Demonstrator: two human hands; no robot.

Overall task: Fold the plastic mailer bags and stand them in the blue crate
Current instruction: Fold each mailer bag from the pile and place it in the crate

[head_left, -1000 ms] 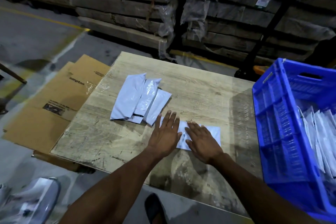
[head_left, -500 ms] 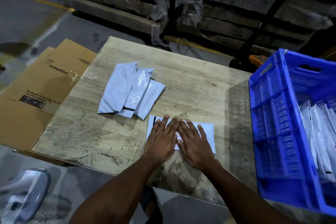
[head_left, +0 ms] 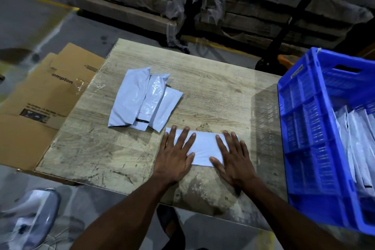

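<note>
Head view, lower centre: left hand [head_left: 174, 156] and right hand [head_left: 235, 157] lie flat with straight fingers, gripping nothing, pressing the ends of a folded mailer bag [head_left: 204, 148] on the table [head_left: 213, 95]. Firm, even pressure should set the crease (loose plastic springs back). Unfolded bags [head_left: 142, 99] wait above-left; the blue crate [head_left: 316, 148] stands at right.

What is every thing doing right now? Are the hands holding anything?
left hand: flat, fingers straight, pressing the mailer
right hand: flat, pressing the mailer's other end
mailer bag: folded, flat on the table
three mailer bags: lying overlapped, untouched
blue crate: partly filled with standing mailers
table: bearing the bags
</note>
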